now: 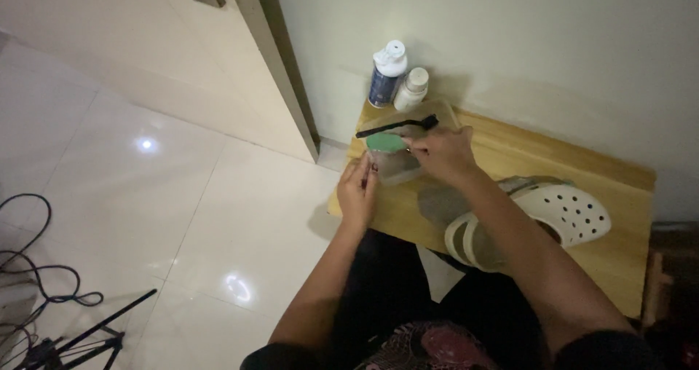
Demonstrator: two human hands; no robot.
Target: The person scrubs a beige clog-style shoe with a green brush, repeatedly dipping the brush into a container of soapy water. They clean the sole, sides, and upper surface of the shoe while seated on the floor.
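Observation:
A clear plastic container [399, 167] sits at the left end of a low wooden table [510, 159]. My left hand [358, 191] rests against the container's left side. My right hand [444, 154] reaches into it from the right, fingers closed on a green sponge-like piece [386, 143]. A black brush [397, 126] lies across the container's far rim. A white clog with holes [553, 213] lies on the table to the right, partly behind my right forearm.
Two white bottles [387, 71] [412, 88] stand at the table's back left corner against the wall. A door frame [280, 64] rises to the left. Black cables [36, 275] and tripod legs [87, 337] lie on the glossy tiled floor at lower left.

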